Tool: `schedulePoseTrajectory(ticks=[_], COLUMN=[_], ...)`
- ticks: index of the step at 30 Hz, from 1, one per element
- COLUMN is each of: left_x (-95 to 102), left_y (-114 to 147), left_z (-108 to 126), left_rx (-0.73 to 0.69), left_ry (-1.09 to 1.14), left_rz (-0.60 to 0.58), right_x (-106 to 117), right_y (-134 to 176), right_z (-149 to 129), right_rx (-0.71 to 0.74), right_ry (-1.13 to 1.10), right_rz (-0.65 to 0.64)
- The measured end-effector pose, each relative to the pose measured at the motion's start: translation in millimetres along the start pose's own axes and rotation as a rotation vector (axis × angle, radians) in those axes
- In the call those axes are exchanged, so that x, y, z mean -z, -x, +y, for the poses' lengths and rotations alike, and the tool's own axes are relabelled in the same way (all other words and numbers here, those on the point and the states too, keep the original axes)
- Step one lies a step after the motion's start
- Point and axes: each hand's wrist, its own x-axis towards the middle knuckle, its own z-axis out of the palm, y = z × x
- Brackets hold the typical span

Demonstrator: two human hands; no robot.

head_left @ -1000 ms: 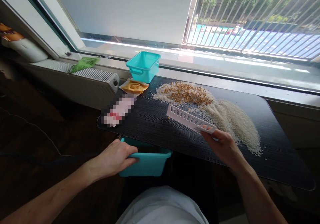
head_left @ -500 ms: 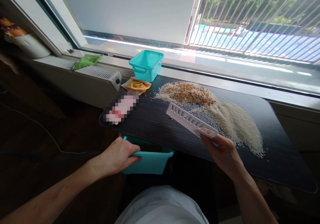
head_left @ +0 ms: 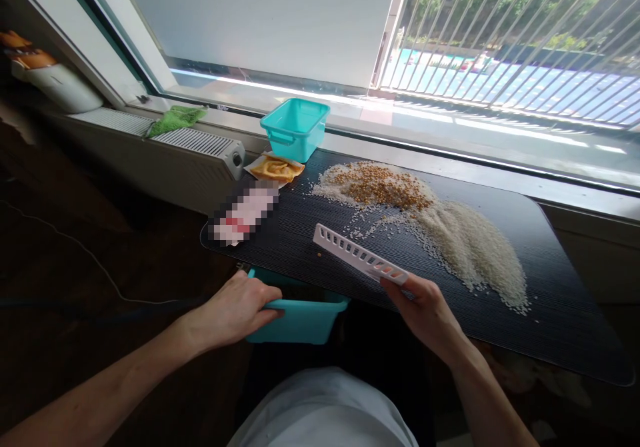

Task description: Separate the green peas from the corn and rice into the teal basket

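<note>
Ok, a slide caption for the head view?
Right hand holds slotted white scraper beside rice; left hand grips teal bin.

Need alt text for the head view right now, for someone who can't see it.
Right hand holds a white slotted strip over a black mat, beside piles of rice and yellow grains. Left hand grips a teal bin below the mat's near edge; a second teal bin sits by the window.

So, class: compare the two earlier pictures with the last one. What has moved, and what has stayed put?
The right hand has drawn the white slotted strip left and toward the person, away from the rice pile, to lie over bare black mat. A single yellow grain lies by its far end. The left hand keeps its grip on the teal tub at the table's edge. The grain piles and far teal tub stayed put.
</note>
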Motion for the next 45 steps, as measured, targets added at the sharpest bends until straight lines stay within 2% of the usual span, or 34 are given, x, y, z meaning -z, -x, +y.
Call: schedulePoseTrajectory(ticks=[6, 8, 12, 18, 20, 22, 25, 28, 31, 34, 39, 45], left_x=[-2.9, -4.3, -11.7, -32.7, -29.7, -17.6, 10.1, 33.8, 45.8, 51.0, 56.4, 55.5], left_y=[7.4, 16.2, 47.0, 118.7, 139.3, 148.1, 129.2, 80.4, 30.4, -2.4, -29.6, -50.0], left_z=[3.7, 6.3, 10.7, 14.7, 17.0, 20.0, 24.8, 29.3, 31.1, 27.9, 16.3, 4.8], left_rx=[0.048, 0.068, 0.107, 0.094, 0.099, 0.108, 0.060, 0.018, -0.091, -0.186, -0.293, -0.430], left_ry=[-0.061, -0.057, -0.015, 0.080, 0.089, 0.069, -0.015, -0.079, -0.117, -0.145, -0.114, -0.075], left_rz=[-0.029, -0.026, 0.031, 0.248, 0.316, 0.393, 0.466, 0.501, 0.521, 0.487, 0.457, 0.539], right_x=[-12.5, -12.4, -10.2, -12.3, -10.9, -6.5, 3.9, 13.7, 18.4, 19.0, 18.5, 18.6], right_y=[3.1, 3.2, 1.2, -3.2, -3.1, -2.4, -1.6, -1.3, -1.5, -3.1, -6.7, -3.1], right_z=[-26.4, -30.7, -32.6, -54.8, -65.5, -74.2, -79.8, -74.7, -62.7, -53.5, -54.2, -51.1], right_rx=[0.075, 0.078, 0.076, 0.205, 0.261, 0.293, 0.264, 0.222, 0.154, 0.092, -0.068, -0.202], right_ry=[-0.148, -0.172, -0.181, -0.284, -0.310, -0.309, -0.265, -0.201, -0.121, -0.069, 0.049, 0.175], right_rz=[-0.291, -0.320, -0.241, -0.179, -0.140, -0.060, 0.147, 0.335, 0.434, 0.466, 0.573, 0.644])
